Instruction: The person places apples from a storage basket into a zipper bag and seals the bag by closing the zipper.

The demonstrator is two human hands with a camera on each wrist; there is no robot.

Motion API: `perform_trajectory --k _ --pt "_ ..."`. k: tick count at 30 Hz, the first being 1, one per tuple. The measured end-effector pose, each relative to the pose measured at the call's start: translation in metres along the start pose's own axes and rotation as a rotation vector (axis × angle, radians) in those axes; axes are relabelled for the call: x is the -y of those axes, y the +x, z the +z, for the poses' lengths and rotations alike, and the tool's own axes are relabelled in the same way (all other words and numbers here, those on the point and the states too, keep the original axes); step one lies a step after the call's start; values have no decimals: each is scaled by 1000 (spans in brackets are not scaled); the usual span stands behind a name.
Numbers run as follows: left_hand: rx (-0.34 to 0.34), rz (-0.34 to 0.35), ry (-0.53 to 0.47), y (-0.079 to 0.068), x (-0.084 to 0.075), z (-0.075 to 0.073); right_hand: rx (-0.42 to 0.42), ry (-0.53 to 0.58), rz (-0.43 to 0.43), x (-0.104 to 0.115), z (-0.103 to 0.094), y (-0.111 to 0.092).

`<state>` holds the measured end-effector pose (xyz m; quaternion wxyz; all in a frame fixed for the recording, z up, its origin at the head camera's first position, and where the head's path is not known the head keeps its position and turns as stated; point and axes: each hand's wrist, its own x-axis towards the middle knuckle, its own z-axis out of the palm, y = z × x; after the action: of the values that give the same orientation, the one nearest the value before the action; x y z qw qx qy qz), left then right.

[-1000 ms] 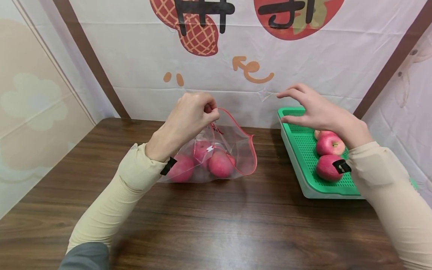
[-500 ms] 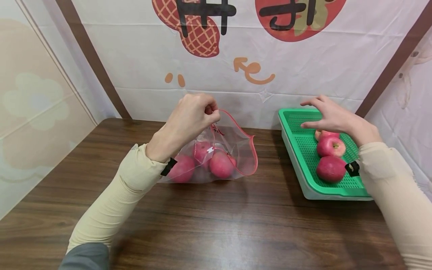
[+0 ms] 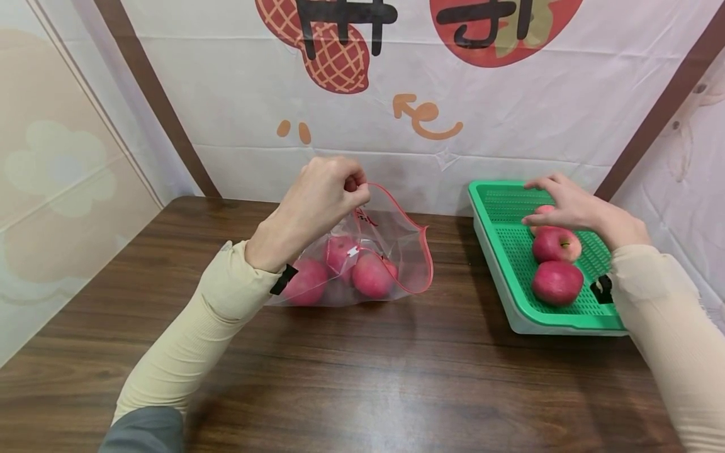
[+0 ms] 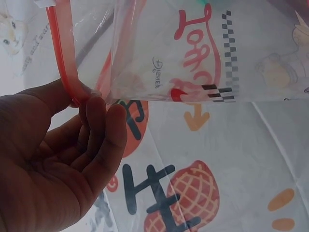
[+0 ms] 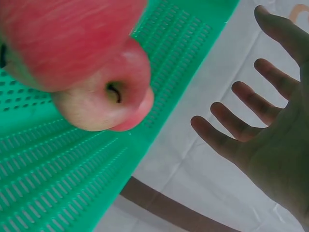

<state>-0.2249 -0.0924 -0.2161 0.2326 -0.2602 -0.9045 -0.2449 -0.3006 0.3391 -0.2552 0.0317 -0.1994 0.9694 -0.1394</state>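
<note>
Shifting lower, the right hand [image 3: 586, 211] has neared the apples [image 3: 557, 283].

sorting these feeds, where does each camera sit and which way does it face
Head: on the head, facing forward and down over the table; left hand, right hand and sleeves show.
Left wrist: on that wrist, facing the clear bag; left hand shows.
Right wrist: on that wrist, facing apples in the green basket; right hand shows.
Head and right wrist share apples and basket.
</note>
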Motion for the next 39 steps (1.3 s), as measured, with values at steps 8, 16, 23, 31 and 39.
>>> perform_trajectory --k 8,16,23,31,39 --pt "-4 -1 5 0 1 1 26 -23 38 -19 11 -4" --pt "-5 -1 11 0 2 1 75 -9 59 -37 23 -8" --pt "-5 -1 11 0 2 2 136 -32 91 -47 30 -8" --pt "-10 -1 8 0 3 2 211 -48 129 -49 31 -9" --pt "-8 -2 13 0 3 2 226 -19 137 -48 33 -10"
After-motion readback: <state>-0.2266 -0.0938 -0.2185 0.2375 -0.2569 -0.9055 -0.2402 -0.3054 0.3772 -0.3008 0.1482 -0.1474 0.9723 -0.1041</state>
